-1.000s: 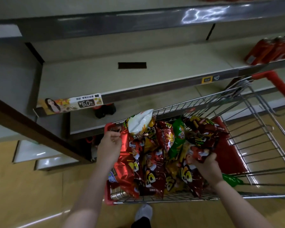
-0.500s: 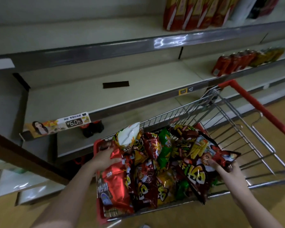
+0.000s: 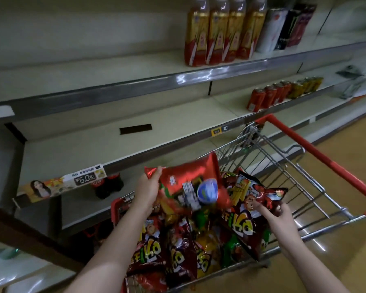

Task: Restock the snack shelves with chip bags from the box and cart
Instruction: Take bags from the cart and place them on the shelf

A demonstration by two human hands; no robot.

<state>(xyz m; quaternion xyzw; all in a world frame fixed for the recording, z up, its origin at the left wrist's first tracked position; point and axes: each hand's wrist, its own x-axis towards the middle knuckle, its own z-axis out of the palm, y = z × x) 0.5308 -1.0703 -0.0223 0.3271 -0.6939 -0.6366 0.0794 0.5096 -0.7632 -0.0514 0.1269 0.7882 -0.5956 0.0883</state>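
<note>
Our left hand (image 3: 146,192) grips a shiny red chip bag (image 3: 186,178) lifted above the wire cart (image 3: 304,182); our right hand (image 3: 282,216) pinches a dark red chip bag (image 3: 249,210) over the heaped bags, below the bare shelf (image 3: 89,149).

A shiny red chip bag (image 3: 186,178) hangs tilted above the cart (image 3: 317,187), pinched at its 9 o'clock corner. At its 4 o'clock, a dark red chip bag (image 3: 247,216) is raised at an angle. More chip bags (image 3: 178,250) lie heaped in the basket. The shelf (image 3: 93,149) runs across at 12 o'clock.
</note>
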